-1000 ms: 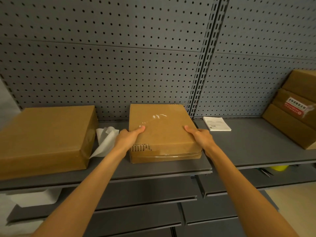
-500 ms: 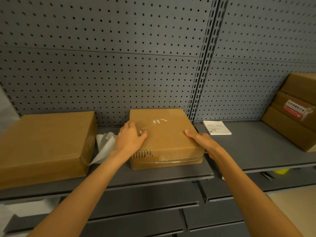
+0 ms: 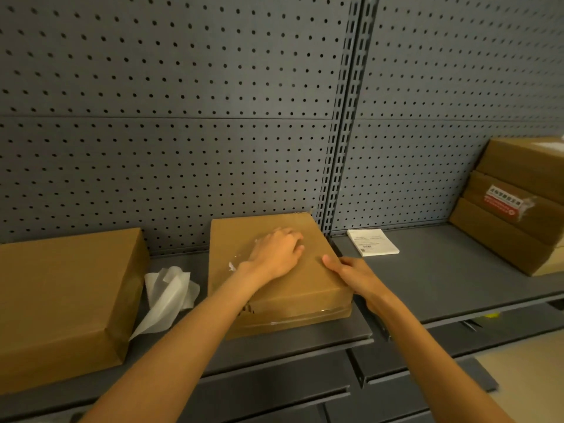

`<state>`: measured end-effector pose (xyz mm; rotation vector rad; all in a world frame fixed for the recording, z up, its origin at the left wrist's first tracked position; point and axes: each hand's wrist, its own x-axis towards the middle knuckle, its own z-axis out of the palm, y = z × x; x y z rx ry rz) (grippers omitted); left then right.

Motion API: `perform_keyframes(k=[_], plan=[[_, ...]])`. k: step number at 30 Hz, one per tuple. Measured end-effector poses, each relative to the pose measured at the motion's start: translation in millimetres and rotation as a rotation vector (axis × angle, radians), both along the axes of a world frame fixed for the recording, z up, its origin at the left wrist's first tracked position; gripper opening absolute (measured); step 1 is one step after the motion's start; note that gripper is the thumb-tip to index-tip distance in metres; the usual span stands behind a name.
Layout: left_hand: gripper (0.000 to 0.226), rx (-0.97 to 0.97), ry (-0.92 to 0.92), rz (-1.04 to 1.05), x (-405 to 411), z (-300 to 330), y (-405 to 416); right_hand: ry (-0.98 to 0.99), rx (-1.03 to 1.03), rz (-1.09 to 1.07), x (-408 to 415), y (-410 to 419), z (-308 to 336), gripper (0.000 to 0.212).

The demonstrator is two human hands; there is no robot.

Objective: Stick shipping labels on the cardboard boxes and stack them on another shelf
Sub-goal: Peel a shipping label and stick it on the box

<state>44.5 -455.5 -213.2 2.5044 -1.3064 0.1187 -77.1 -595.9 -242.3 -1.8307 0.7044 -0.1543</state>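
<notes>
A flat cardboard box with clear tape across its top lies on the grey shelf in the middle. My left hand lies palm down on the box top, fingers spread toward the back. My right hand grips the box's right front edge, thumb on top. A small stack of white shipping labels lies on the shelf just right of the box. A larger cardboard box sits at the left.
Crumpled white backing paper lies between the two boxes. Stacked cardboard boxes, one with a red and white sticker, stand at the far right. A grey pegboard wall backs the shelf. Lower shelves jut out below.
My left hand has left the box's left front corner and slid across onto the middle of its top. My right hand stays at the right edge. The view has tilted slightly.
</notes>
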Motion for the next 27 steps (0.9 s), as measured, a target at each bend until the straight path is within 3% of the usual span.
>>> perform_keyframes(k=[7,12,17,27], plan=[[0.035,-0.014,0.006,-0.044,28.3,-4.9,-40.7,-0.031,0.046,0.039,1.0,-29.1,-1.6,0.021],[0.024,-0.030,-0.066,-0.028,38.4,-12.2,-49.0,-0.081,-0.256,-0.129,6.3,-69.9,-6.9,0.017],[0.022,0.046,-0.254,0.032,41.6,-0.3,-79.7,0.079,-0.571,-0.220,17.5,-114.7,-18.9,0.031],[0.021,-0.097,-0.306,0.117,36.1,-22.7,-83.9,0.223,-0.508,-0.439,27.0,-180.4,-32.3,0.029]])
